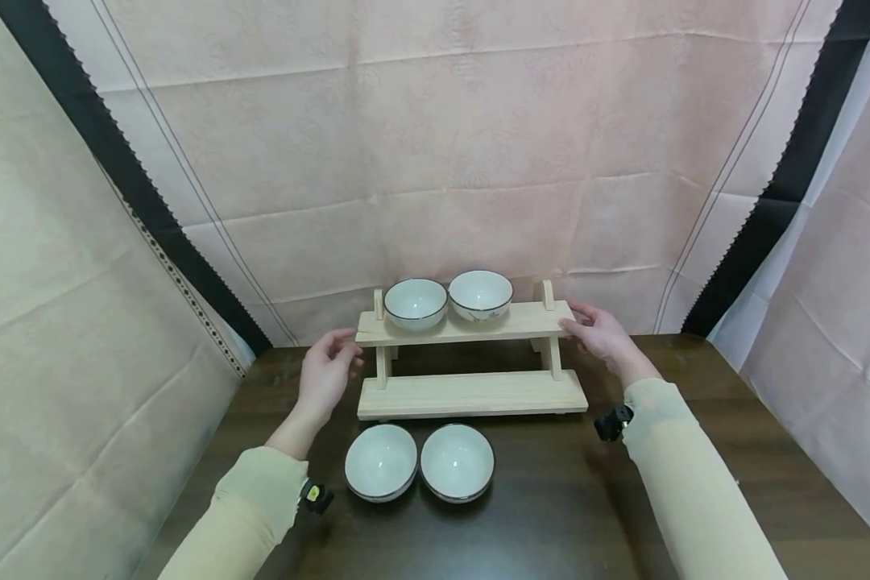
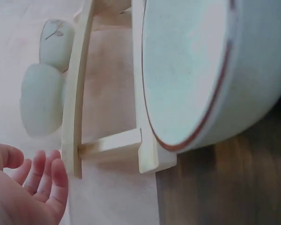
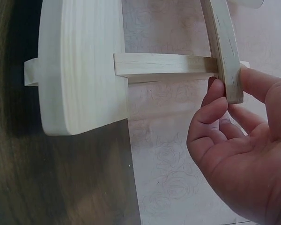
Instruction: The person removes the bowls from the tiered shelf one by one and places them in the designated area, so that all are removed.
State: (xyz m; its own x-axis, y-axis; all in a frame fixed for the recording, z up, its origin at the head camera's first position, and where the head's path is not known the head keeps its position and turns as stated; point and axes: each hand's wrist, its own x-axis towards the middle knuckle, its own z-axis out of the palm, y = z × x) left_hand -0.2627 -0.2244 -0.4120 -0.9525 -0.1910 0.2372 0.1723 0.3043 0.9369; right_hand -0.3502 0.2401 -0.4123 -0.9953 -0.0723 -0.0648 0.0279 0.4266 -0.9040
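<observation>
Rack near the desk's far edge already bears two rear bowls; two front bowls remain off it. Right hand pinches its right end; left hand hangs loose beside its left.

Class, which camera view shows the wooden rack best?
The head view, because the wooden rack shows from end to end there. The left wrist view shows one end, partly behind a bowl; the right wrist view shows the opposite end, cropped.

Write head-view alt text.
A person's right hand grips one end of the upper shelf of a two-tier wooden rack; the left hand is by the other. Two white bowls sit on that shelf, two more on the dark table in front.
</observation>
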